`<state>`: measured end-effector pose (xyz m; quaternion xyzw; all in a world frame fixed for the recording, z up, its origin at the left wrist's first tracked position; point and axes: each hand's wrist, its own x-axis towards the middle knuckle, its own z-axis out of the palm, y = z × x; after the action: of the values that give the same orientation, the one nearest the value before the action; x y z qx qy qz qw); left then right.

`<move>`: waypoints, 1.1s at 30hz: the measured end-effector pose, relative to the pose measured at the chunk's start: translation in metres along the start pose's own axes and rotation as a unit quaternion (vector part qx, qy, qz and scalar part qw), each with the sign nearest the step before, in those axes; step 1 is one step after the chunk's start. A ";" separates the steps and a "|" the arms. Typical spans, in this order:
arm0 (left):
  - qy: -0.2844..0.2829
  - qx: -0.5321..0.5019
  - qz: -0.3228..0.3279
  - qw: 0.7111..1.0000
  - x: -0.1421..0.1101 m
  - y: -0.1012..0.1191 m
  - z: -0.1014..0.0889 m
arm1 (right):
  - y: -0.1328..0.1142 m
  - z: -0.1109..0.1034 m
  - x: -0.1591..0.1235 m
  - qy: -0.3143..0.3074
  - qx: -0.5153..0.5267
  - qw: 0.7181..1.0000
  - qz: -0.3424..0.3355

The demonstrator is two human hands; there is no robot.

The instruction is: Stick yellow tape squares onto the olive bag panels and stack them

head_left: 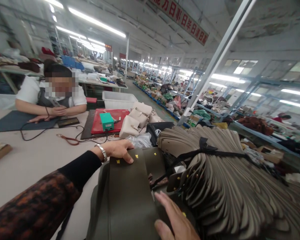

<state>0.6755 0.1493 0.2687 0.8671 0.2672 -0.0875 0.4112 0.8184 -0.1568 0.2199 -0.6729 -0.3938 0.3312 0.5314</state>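
Note:
A dark olive leather panel (131, 190) with small yellow marks near its top edge lies in front of me, over similar pieces. My left hand (118, 150) grips its top left corner, thumb on the face and fingers behind the edge. Low in the view, my right hand (176, 216) is beside the panel's right side, thumb and fingers apart; whether it touches the leather I cannot tell. To the right stands a thick bundle of grey-brown leather pieces (222, 180), bound with a black strip (215, 153) knotted on top.
Across the pale table (47, 156) a person (52, 93) in a white-sleeved top leans over a dark mat (5, 121). Cream bags (136, 118), a green box (106, 121) on a red sheet (96, 120), a black cord and a white bin (120, 100) are farther back.

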 end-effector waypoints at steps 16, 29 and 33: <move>-0.011 -0.014 0.038 0.999 0.000 -0.007 0.000 | 0.014 0.038 0.052 0.045 0.174 0.977 0.112; 0.004 0.001 0.040 0.999 0.000 -0.007 0.000 | -0.021 0.042 0.043 -0.111 0.117 0.983 0.082; 0.001 -0.008 0.044 0.999 -0.001 -0.009 0.001 | -0.035 0.062 0.047 -0.160 0.045 0.984 0.062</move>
<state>0.6701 0.1531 0.2625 0.8748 0.2293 -0.0664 0.4217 0.7801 -0.0827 0.2397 -0.6095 -0.4162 0.4845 0.4695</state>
